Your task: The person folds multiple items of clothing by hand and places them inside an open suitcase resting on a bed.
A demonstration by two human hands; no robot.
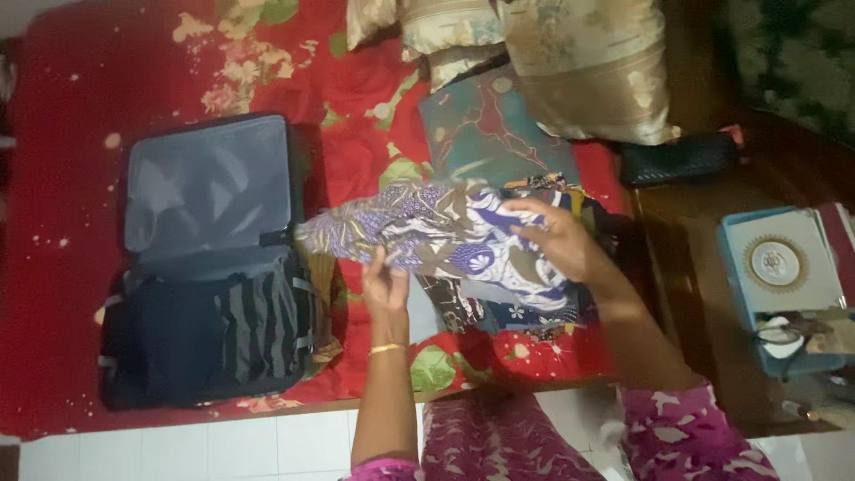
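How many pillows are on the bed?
3 pillows, all at the bed's top edge: a big one on the right, two smaller beside it. More may be hidden.

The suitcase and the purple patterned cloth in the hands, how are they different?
The suitcase is dark and plain grey inside; the purple patterned cloth is bright with swirly prints. The suitcase lies open with nobody touching it; the cloth is held by the left hand and right hand. The suitcase keeps a boxy shape; the cloth is soft and rumpled. Both are on the red flowered bedspread.
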